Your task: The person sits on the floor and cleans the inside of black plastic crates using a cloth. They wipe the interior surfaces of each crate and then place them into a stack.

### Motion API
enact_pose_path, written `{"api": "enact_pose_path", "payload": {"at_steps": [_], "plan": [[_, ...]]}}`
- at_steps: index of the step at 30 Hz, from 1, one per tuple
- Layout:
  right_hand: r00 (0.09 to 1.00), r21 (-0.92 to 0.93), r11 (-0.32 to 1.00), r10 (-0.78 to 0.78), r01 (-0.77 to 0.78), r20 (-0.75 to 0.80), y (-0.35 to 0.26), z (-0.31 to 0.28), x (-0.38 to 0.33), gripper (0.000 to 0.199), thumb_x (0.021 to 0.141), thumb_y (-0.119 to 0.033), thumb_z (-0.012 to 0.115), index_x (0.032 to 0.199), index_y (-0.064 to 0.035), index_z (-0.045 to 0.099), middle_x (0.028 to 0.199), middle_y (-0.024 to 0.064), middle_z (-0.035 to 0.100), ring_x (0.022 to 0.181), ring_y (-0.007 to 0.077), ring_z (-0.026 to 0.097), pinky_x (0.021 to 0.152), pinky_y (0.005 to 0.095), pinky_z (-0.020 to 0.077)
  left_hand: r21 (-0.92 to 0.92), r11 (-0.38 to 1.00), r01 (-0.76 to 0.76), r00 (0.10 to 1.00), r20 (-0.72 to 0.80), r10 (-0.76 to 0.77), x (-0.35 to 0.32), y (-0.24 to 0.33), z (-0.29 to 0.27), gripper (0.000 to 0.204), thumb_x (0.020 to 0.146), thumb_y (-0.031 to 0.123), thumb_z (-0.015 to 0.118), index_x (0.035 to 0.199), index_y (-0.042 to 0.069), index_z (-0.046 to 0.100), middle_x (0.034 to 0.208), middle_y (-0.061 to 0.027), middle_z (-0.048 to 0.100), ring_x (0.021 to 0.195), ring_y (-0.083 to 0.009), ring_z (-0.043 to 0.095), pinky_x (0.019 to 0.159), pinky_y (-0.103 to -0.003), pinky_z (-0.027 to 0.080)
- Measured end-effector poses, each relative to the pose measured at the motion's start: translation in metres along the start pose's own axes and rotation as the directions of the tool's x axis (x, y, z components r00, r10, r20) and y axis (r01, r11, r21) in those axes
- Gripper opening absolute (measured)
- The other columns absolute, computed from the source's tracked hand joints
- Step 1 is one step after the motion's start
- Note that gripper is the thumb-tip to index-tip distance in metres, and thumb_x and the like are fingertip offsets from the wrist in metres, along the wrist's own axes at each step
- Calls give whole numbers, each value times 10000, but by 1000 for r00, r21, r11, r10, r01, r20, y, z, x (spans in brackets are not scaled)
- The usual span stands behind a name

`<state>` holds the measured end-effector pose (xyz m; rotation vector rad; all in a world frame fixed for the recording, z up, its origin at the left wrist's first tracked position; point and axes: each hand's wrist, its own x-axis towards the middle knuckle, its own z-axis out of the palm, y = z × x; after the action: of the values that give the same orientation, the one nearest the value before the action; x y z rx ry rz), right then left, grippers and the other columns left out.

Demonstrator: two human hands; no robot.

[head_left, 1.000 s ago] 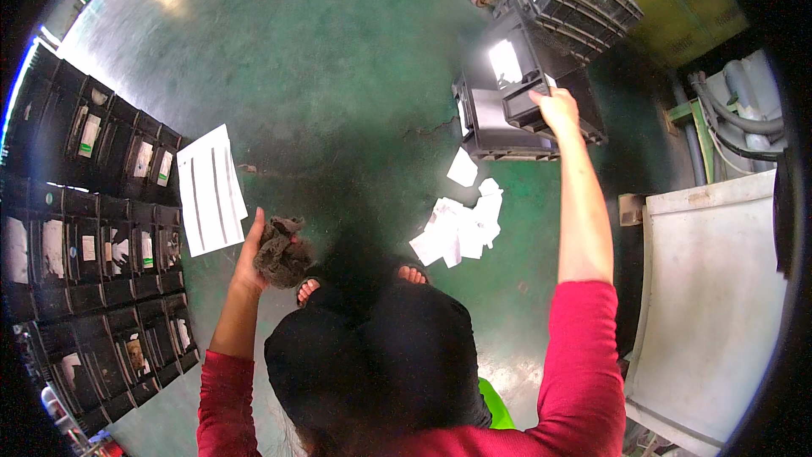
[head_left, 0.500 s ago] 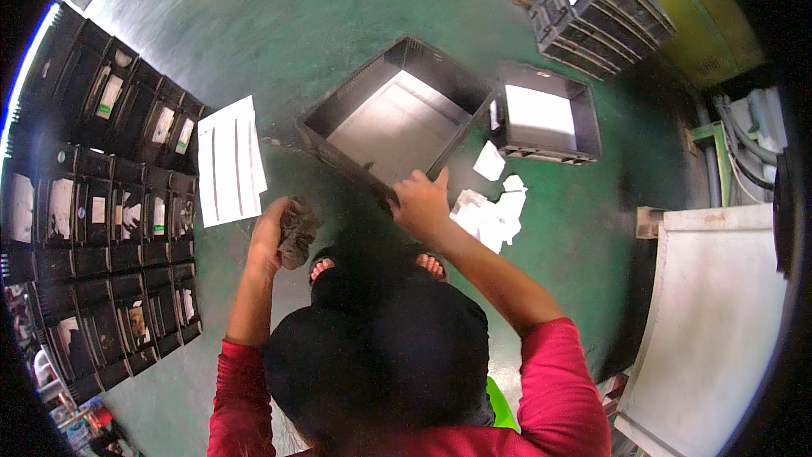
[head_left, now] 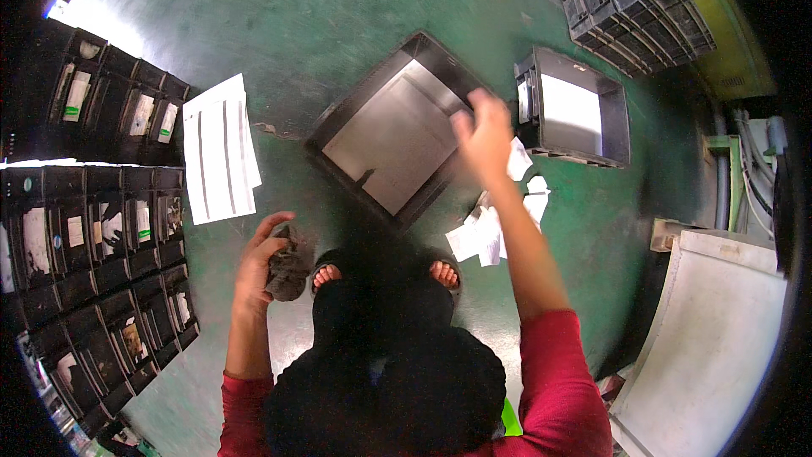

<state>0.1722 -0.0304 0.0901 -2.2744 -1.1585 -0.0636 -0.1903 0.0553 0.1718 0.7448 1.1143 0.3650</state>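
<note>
The left hand (head_left: 252, 267) grips the brown rag (head_left: 289, 272), and the right hand (head_left: 488, 142), too blurry to tell its grip, should hold the big black box (head_left: 446, 70) steady.

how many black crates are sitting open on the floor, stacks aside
2: a center crate by the right hand, and a second crate farther right with a white sheet inside.

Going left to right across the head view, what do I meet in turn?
Stacked black crates, striped paper sheets, dark rag in the left hand, larger open crate, smaller open crate, whitish panel.
</note>
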Motion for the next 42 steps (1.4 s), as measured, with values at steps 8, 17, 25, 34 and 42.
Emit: {"api": "enact_pose_path", "payload": {"at_steps": [8,17,25,34,42], "plan": [[997,76,997,28,-22,-79,14,-40,28,287,802,-246,636,1021,-62,611,962,116,633,925,307,598,881,436,401,462,860,-215,942,332,57,23,38,79,448,910,376,476,1143,16,604,1088,-128,592,978,-177,560,900,-286,403],[791,721,602,-600,344,123,-136,-142,-60,300,768,-135,706,1055,-68,648,986,129,647,935,287,621,852,390,489,242,933,-265,963,109,245,15,50,98,765,815,461,642,1285,-91,397,1212,-188,510,1093,-258,511,920,-334,405],[954,658,733,-292,176,70,-132,-101,-2,173,786,-160,671,937,-79,651,919,77,606,824,277,613,699,363,501,88,988,-130,991,47,126,-8,53,85,680,764,248,675,1288,-71,380,1164,-167,529,1055,-254,532,874,-349,447],[938,548,765,-325,338,-125,-167,-67,16,98,794,-102,638,856,-58,577,887,89,557,839,281,568,702,368,472,56,992,-115,988,108,109,-10,56,87,620,738,218,702,1224,-73,449,1076,-153,586,965,-232,579,836,-330,462],[997,834,549,-75,48,-8,-155,-101,24,92,876,-53,563,967,-53,569,639,62,559,572,123,572,551,248,441,137,984,-113,979,185,86,-9,64,83,623,699,200,701,1216,-67,477,1085,-151,593,976,-229,581,852,-325,455]]}}
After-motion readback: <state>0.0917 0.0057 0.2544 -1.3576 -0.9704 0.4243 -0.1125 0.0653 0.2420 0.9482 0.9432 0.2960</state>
